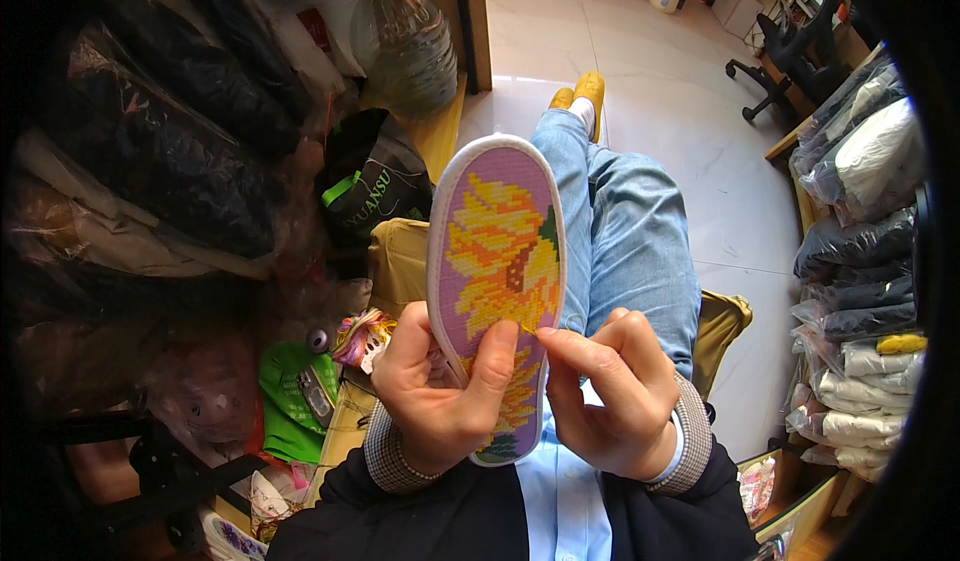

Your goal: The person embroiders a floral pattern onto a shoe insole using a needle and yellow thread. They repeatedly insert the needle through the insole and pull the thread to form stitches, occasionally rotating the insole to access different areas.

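Observation:
An embroidered insole (491,261) stands before me over my lap, its purple ground stitched with yellow and orange flowers and edged in white binding. My left hand (450,388) grips its left side, thumb pressed on the stitched face and fingers behind. Close to the right edge, my right hand (611,388) pinches a short yellow thread (529,330) that meets the stitching by my left thumb. Whether a needle is between those fingertips cannot be made out. A thin loop of thread shows faintly against the jeans just beyond the insole.
Multicoloured embroidery floss (360,339) on a punched card lies left of my hand, near a green bag (289,411) with a phone (315,396) on it. Beyond sit a black bag (375,174) and a large plastic bottle (412,54). Wrapped garments (862,283) fill shelves at right.

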Motion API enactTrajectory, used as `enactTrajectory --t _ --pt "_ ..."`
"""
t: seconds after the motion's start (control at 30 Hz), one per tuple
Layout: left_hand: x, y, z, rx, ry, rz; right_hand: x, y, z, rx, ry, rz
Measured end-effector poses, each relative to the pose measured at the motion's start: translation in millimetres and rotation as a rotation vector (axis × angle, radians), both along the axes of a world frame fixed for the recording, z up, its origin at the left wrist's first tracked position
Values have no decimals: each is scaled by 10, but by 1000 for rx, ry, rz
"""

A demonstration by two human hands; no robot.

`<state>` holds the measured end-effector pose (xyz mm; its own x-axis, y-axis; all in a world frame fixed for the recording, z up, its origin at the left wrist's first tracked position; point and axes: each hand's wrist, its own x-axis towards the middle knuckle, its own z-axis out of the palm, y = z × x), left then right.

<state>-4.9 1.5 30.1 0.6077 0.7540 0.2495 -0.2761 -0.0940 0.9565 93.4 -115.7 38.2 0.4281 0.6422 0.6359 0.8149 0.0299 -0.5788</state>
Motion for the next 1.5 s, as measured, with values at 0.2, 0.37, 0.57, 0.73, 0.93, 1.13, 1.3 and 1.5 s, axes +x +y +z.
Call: enactTrajectory --t 0.2,0.37,0.57,0.73,0.93,1.13,1.3,1.5 --pt "-11 -18 -4 -14 0 -5 -5 -1 8 2 19 6" --pt "-10 20 -11 250 43 48 -15 4 42 -21 22 -3" --pt "60 54 -56 796 2 114 -25 -19 139 -134 127 -14" --pt "4 79 -110 525 4 63 147 -40 104 -58 366 125" --pt "-35 23 -246 241 -111 -39 104 19 -154 127 939 183" --pt "-45 1 -306 108 -193 -180 140 -43 -170 199 1187 409" --pt "-26 -30 -285 -51 -168 -226 198 -60 -116 70 1520 485" --pt "31 -20 -323 -438 -319 -248 439 39 -298 544 1704 712"
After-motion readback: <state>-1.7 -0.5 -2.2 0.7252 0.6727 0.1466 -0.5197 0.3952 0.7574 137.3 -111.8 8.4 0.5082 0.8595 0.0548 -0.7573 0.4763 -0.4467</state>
